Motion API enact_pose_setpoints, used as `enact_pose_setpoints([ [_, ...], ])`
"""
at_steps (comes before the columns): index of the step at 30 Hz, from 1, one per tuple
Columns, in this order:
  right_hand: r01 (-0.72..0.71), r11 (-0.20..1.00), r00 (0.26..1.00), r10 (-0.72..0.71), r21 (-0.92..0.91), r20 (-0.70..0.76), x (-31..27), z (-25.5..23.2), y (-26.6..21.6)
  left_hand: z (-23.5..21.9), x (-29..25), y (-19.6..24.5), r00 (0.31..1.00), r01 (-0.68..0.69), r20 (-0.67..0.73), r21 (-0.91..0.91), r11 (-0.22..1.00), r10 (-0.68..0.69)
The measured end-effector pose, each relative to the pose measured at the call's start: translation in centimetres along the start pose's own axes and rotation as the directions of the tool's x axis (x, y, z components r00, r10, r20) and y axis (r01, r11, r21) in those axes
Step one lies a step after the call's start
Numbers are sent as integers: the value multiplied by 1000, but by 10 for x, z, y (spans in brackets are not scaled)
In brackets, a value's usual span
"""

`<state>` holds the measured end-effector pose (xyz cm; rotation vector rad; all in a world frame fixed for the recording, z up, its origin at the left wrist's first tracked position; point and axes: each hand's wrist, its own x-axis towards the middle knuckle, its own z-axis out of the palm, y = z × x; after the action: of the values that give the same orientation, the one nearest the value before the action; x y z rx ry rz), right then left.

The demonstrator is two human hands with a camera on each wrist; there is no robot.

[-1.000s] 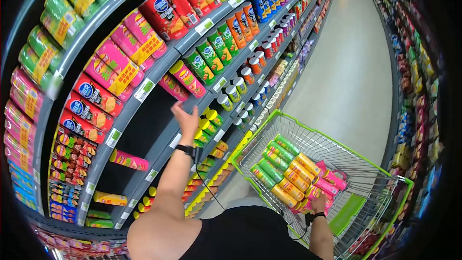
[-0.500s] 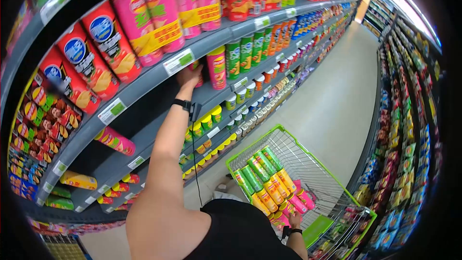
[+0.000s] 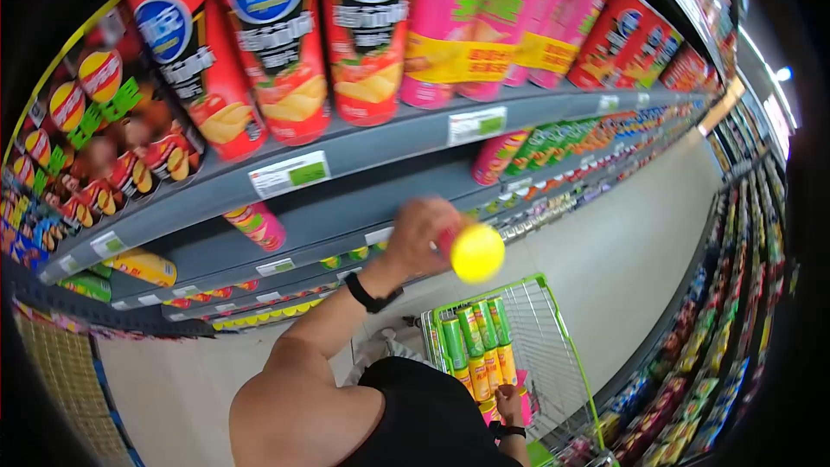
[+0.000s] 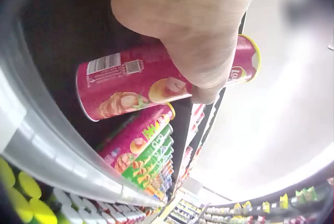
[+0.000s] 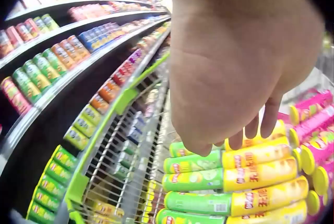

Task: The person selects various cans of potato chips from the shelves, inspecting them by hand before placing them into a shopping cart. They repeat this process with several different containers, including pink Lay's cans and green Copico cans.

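Note:
My left hand [image 3: 417,235] grips a pink chip canister [image 4: 122,85] round its body, out in front of the shelf. The canister's yellow lid [image 3: 478,252] faces the head camera. Behind it, a second pink canister [image 4: 143,135] stands on the shelf in the left wrist view. My right hand [image 3: 508,402] is down at the shopping cart, fingers hanging loosely over the canisters. Green canisters [image 5: 195,201] and yellow canisters [image 5: 269,199] lie in rows beneath that hand, with pink canisters [image 5: 318,125] beside them.
The cart's green-rimmed wire basket [image 3: 562,329] stands in the aisle. A shelf edge [image 3: 372,143] with price tags runs along the left, bearing red canisters [image 3: 277,52] above. A lone pink canister [image 3: 259,227] lies on the lower shelf. Snack shelves [image 3: 692,380] line the right.
My left hand has come out of the shelf with a pink canister, moving right toward the cart. My right hand stays at the cart. The head view has turned and come nearer the shelf.

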<state>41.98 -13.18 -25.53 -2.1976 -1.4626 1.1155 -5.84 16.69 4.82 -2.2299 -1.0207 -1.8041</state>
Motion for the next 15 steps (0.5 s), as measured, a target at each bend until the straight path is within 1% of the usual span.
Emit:
enact_pose_setpoints([
  [1,72,996,997,-72,-48,-8,11,-10,-28,5,-12,12,999,-42,18,-69,997,43],
  [2,164,985,986,-165,-46,-37,21,-18,-63,12,-25,26,997,-12,66,-187,982,25],
  [3,205,979,978,-205,4,-26,27,-27,-106,18,-35,40,993,23,117,-305,952,14],
  [4,243,968,970,-242,56,-19,36,-35,-148,21,-35,56,977,126,209,-415,901,-40],
  [5,492,870,870,-490,21,-57,42,-42,-173,23,-37,74,946,238,314,-515,823,-78],
  [6,484,856,872,-489,184,-16,32,-47,-214,27,-45,90,829,426,545,-478,768,-121],
  [7,451,825,873,-488,340,25,23,-52,-256,31,-48,98,668,573,733,-396,717,-129],
  [8,450,781,851,-522,433,58,21,-56,-282,36,-50,101,692,538,719,-447,715,-71],
  [9,449,758,832,-548,473,89,18,-59,-294,42,-56,106,712,503,702,-499,706,-12],
  [11,460,737,800,-586,495,129,13,-58,-313,52,-65,110,743,440,662,-592,675,97],
  [12,466,738,793,-593,489,140,11,-58,-319,52,-64,109,706,497,699,-601,626,111],
  [15,489,742,782,-606,459,146,1,-54,-334,54,-68,93,689,515,710,-620,591,145],
])
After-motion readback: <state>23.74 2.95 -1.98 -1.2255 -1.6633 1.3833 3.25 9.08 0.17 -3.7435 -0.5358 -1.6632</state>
